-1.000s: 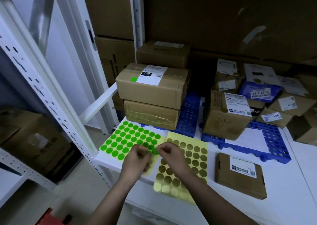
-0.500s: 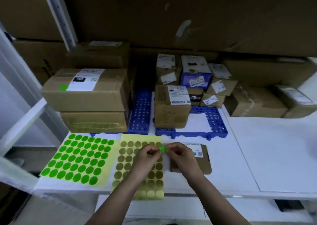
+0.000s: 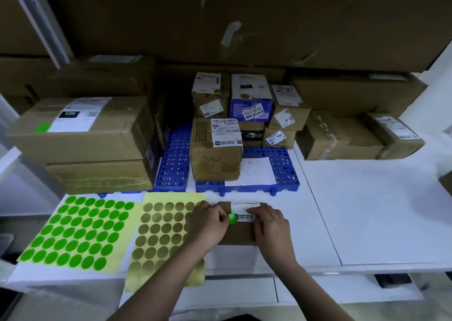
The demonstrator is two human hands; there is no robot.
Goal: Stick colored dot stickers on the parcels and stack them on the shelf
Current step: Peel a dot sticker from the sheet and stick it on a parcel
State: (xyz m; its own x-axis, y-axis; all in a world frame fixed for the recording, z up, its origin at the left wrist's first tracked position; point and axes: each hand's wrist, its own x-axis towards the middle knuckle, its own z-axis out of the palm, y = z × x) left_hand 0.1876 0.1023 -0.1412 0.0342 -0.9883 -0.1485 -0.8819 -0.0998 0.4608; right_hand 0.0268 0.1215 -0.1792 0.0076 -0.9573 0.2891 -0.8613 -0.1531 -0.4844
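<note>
The left hand [image 3: 208,225] has its fingers curled in, pinching a green dot [image 3: 232,218] at its edge and bringing it down onto the flat brown parcel [image 3: 241,233], just beside the white label [image 3: 245,211]; that spot leaves the printed address readable. The right hand [image 3: 271,225] lies over the parcel's right part, fingers bent down onto the label end, apparently pinning the parcel so it does not slide while the dot is pressed; it grips nothing that I can make out. The parcel sits at the front of the white worktop [image 3: 367,210], touching the yellow sheet of gold dots [image 3: 166,235], with the sheet of green dots [image 3: 78,230] further left, both within easy reach. Behind, on blue plastic grids [image 3: 283,171], stand parcels already marked, among them a large box [image 3: 83,127] with a green dot by its label. The flat parcel is not yet stacked
</note>
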